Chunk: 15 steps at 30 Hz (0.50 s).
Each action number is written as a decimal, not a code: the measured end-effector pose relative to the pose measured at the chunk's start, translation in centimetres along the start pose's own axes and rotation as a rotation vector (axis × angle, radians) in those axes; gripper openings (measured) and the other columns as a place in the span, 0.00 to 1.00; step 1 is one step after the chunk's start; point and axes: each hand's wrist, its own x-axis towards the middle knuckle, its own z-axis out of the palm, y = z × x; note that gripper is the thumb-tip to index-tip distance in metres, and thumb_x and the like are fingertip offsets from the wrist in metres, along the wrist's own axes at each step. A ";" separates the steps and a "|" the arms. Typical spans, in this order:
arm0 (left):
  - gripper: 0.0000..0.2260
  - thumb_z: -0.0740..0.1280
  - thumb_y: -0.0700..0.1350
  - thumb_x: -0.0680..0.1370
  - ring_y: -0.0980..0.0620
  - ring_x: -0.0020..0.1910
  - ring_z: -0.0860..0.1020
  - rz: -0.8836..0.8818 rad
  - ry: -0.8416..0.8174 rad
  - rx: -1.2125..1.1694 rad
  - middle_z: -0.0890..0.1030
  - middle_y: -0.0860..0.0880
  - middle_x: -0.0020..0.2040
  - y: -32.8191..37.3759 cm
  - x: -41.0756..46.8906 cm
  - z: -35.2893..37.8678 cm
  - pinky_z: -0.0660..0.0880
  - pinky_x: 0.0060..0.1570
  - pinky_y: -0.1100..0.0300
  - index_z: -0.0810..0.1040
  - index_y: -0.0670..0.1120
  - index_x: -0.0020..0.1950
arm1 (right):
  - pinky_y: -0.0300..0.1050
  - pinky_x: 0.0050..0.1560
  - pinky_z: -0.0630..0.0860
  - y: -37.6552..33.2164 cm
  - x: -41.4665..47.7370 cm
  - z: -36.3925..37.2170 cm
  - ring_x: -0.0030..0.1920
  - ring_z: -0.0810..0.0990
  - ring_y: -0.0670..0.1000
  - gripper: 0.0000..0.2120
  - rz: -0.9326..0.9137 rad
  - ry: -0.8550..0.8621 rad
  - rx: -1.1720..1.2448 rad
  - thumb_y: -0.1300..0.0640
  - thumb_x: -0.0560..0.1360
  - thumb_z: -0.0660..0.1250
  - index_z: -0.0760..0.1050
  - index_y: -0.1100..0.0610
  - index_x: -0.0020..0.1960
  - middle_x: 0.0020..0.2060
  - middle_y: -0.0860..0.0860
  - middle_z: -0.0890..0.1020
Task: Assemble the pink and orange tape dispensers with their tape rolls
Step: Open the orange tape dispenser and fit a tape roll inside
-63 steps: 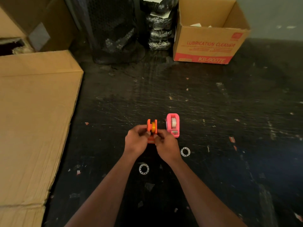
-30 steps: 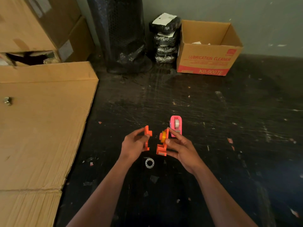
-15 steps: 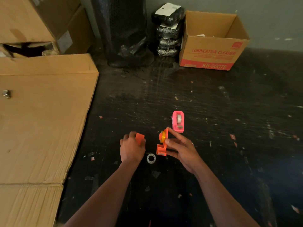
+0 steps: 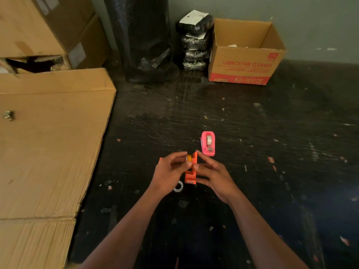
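The pink tape dispenser [image 4: 208, 143] stands alone on the black table [image 4: 252, 171] with a pale tape roll inside it. Just in front of it my right hand [image 4: 213, 175] grips one upright half of the orange dispenser [image 4: 191, 174]. My left hand [image 4: 169, 171] pinches the small yellow-orange tape roll [image 4: 188, 158] sitting at the top of that half. A sliver of another orange piece [image 4: 160, 160] shows at the far edge of my left hand; I cannot tell whether it is held or lying on the table.
A white ring [image 4: 178, 186] lies on the table under my hands. A large flat cardboard sheet [image 4: 48, 152] covers the left side. At the back stand a black wrapped roll [image 4: 141, 39], stacked black packets [image 4: 195, 39] and an open "Lubrication Cleaner" box [image 4: 244, 61].
The orange dispenser came apart into two halves. My left hand took one half away to the left, then came back to the roll on the half in my right hand.
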 end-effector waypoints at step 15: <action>0.11 0.74 0.45 0.78 0.55 0.50 0.82 -0.077 0.186 0.733 0.83 0.54 0.53 -9.9 -5.5 -0.5 0.79 0.47 0.60 0.79 0.52 0.59 | 0.59 0.62 0.81 0.7 -0.4 -0.1 0.57 0.87 0.53 0.28 0.054 0.052 0.038 0.62 0.78 0.71 0.71 0.44 0.74 0.59 0.53 0.86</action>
